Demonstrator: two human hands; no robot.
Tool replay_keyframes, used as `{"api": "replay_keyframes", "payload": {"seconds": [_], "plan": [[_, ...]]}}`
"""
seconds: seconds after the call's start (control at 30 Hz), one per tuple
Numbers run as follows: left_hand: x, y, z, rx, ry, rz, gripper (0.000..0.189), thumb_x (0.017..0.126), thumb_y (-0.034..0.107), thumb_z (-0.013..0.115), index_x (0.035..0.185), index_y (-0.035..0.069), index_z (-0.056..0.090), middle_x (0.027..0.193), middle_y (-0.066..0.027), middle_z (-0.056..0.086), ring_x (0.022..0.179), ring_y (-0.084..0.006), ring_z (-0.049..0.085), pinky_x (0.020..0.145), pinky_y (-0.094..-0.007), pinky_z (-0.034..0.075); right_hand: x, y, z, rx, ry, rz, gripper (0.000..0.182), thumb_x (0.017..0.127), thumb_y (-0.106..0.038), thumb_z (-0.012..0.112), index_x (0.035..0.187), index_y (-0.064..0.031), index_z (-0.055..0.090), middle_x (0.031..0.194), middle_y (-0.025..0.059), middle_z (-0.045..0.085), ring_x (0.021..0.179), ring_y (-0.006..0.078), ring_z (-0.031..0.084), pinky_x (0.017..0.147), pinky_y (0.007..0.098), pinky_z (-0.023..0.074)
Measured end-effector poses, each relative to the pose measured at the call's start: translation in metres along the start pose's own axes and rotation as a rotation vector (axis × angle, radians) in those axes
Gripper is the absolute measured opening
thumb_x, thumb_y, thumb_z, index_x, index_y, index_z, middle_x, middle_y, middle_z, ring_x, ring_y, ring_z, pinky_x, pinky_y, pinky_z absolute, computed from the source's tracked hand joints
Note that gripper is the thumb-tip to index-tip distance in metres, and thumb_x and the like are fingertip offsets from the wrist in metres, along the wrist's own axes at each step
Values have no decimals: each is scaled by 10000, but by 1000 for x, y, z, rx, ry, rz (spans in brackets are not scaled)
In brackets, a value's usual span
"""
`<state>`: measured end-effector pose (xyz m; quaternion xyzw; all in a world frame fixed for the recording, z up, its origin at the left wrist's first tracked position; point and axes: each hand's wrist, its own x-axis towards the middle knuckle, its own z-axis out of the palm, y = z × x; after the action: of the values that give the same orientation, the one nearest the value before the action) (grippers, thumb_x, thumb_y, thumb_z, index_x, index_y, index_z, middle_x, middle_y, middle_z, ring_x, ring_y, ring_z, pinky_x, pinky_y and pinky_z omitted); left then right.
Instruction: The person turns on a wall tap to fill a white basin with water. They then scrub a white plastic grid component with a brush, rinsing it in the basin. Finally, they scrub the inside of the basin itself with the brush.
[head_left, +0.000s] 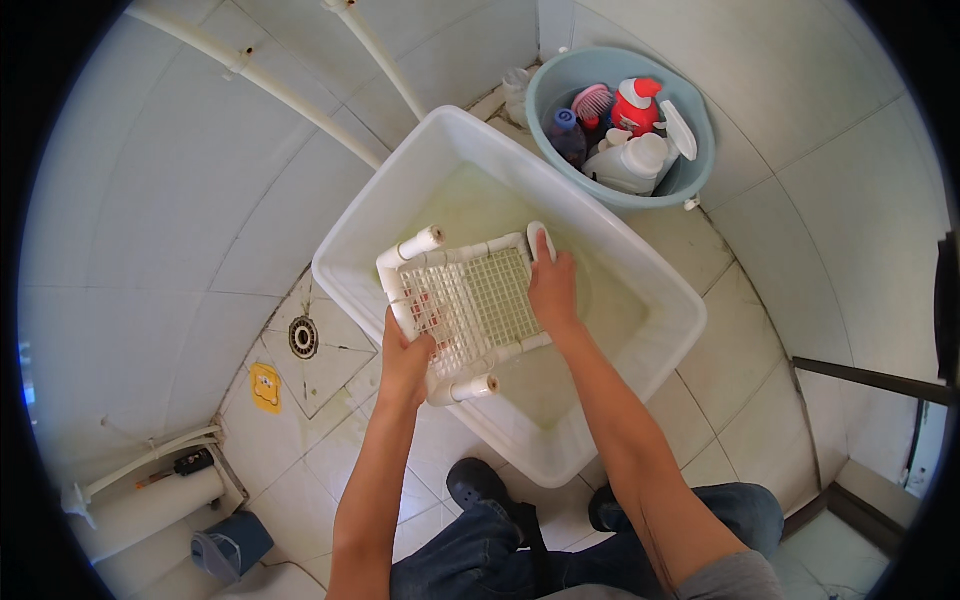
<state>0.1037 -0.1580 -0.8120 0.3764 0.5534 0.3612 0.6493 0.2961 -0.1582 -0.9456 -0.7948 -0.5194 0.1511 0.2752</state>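
Note:
My left hand grips the near left side of a white plastic pipe frame with a mesh panel, tilted over a large white plastic tub. Two capped pipe legs of the frame point towards me. At the frame's far right corner, my right hand is closed around a white-backed scrubbing brush, its index finger laid along the top. The brush's bristles are mostly hidden. Cloudy yellowish water lies in the tub below the frame.
A blue-grey bucket with several bottles and a pink hairbrush stands behind the tub. On the tiled floor to the left are a round drain and a yellow item. A blue bin stands lower left. White pipes run along the wall.

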Motion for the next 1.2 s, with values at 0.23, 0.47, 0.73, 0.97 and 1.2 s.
{"api": "replay_keyframes", "payload": {"seconds": [0.23,0.47,0.73,0.97,1.2], "plan": [[-2,-1,-15,-24,10,-24,662,671,-146,361,1311,14,300,1193,-149,480,1071,-243,526,907,-365,463,-50,1,-5,-147,-195,-168,625,761,26,536,1352,-133,411,951,206,470,880,362,472,757,404,432],[1,2,2,8,-11,-49,669,665,-145,361,1311,12,298,1188,-157,483,1080,-245,520,908,-372,461,13,10,-6,-42,-74,-76,629,749,18,550,1342,-147,422,966,219,478,909,378,493,781,427,443],[-4,2,-13,-18,9,14,668,669,-140,373,1316,10,303,1203,-151,481,1096,-240,511,911,-354,450,-17,26,-44,-255,-301,8,532,816,-70,517,1336,-110,417,1081,270,490,990,394,498,845,436,444],[-3,3,-7,15,-16,52,680,672,-143,371,1329,15,302,1224,-145,480,1113,-231,505,930,-344,435,1,66,1,552,-145,131,467,911,-182,418,1348,-33,354,1166,269,540,1074,352,544,897,421,429],[-4,11,-30,3,68,128,672,676,-147,383,1322,20,308,1215,-141,487,1101,-235,514,922,-345,450,-59,23,-11,326,-454,316,479,918,-216,404,1352,-27,335,1100,314,541,1017,408,553,865,457,435]]}}
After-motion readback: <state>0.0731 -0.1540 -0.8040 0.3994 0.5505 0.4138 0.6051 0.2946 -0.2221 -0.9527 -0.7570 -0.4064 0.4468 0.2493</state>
